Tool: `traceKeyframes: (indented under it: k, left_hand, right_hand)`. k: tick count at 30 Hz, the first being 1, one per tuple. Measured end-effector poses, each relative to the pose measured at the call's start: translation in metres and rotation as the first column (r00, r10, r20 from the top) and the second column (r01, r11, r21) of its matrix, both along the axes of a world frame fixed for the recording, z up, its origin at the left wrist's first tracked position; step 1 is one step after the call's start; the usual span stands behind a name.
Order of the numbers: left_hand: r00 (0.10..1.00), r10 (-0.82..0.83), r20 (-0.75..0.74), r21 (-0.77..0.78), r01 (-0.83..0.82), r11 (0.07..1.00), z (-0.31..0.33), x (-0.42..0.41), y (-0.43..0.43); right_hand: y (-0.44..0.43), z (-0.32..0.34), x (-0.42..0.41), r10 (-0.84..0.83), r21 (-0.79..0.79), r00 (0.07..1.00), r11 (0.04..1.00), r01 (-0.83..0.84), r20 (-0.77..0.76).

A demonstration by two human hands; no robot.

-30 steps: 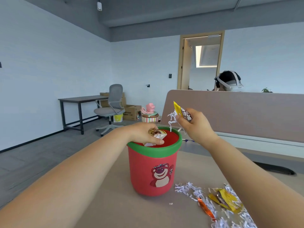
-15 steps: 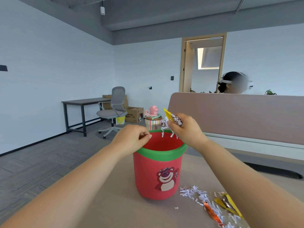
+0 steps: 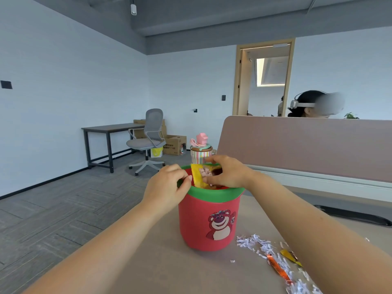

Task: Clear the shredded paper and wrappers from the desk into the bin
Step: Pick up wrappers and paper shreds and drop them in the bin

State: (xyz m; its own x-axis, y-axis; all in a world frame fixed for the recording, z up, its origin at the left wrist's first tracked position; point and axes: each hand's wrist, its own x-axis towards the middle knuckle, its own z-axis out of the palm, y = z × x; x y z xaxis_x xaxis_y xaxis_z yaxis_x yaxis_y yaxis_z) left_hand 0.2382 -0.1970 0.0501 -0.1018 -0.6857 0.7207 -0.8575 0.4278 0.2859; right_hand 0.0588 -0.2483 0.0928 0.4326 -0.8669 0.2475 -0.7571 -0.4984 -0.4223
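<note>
A red bin [image 3: 197, 217] with a green rim and a bear picture stands on the beige desk [image 3: 152, 264]. My right hand [image 3: 228, 172] hovers over the bin's mouth and pinches a yellow wrapper [image 3: 198, 176], which hangs partly inside the bin. My left hand [image 3: 167, 186] is at the bin's left rim with its fingers curled and thumb against them; nothing shows in it. Shredded paper [image 3: 259, 246] lies on the desk right of the bin, mixed with an orange wrapper [image 3: 277, 268] and a yellow wrapper [image 3: 289, 254]. My right forearm hides part of that pile.
A striped cup with a pink topper [image 3: 201, 148] stands just behind the bin. A pink-grey partition [image 3: 307, 145] runs along the desk's far side, with a person in a headset behind it. A black wrist rest [image 3: 356, 215] lies at the right. The desk's left edge drops to the floor.
My right hand has come down from above the bin into its mouth with the yellow wrapper. The small wrapper my left hand held over the bin a second ago is gone from it.
</note>
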Motion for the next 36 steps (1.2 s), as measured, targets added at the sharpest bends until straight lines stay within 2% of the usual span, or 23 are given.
traceKeyframes:
  k: [2,6,13,16,22,26,29,31,33,36]
  left_hand:
    - [1.0,0.001,-0.014,0.002,-0.001,1.0,0.0,-0.001,0.001]
    - [1.0,0.005,-0.023,0.006,-0.005,1.0,0.0,-0.003,0.004]
    - [1.0,0.003,0.004,-0.002,-0.003,1.0,0.005,-0.006,0.007]
    - [1.0,-0.016,0.019,-0.018,0.016,1.0,0.007,-0.012,0.007]
    - [0.987,-0.159,0.037,-0.115,0.162,0.98,0.006,-0.042,0.01]
    - [0.959,-0.283,0.028,-0.221,0.282,0.934,0.002,-0.076,0.017]
    - [0.931,-0.359,0.066,-0.225,0.364,0.904,-0.011,-0.108,0.023]
    - [0.899,-0.429,0.089,-0.174,0.438,0.882,-0.027,-0.131,0.027]
    - [0.87,-0.482,0.106,-0.036,0.487,0.872,-0.044,-0.151,0.031]
    - [0.842,-0.497,0.21,0.355,0.408,0.841,-0.077,-0.175,0.032]
  right_hand:
    - [0.002,0.001,-0.001,0.008,-0.018,0.999,1.0,-0.009,-0.032]
    - [0.005,0.001,-0.003,0.004,-0.08,0.998,0.997,0.002,0.069]
    - [0.011,-0.002,-0.005,0.004,-0.137,1.0,0.991,-0.001,0.017]
    - [0.016,-0.006,-0.013,0.027,-0.193,0.995,0.981,-0.007,0.099]
    - [0.037,-0.019,-0.048,0.033,-0.341,0.955,0.937,0.073,0.296]
    - [0.054,-0.03,-0.087,-0.038,-0.352,0.955,0.925,0.145,0.294]
    - [0.073,-0.043,-0.124,-0.117,-0.329,0.962,0.924,0.196,0.246]
    - [0.09,-0.055,-0.151,-0.17,-0.311,0.963,0.922,0.231,0.211]
    - [0.108,-0.068,-0.178,-0.218,-0.294,0.961,0.919,0.261,0.17]
    - [0.137,-0.087,-0.212,-0.301,-0.209,0.946,0.924,0.321,0.12]
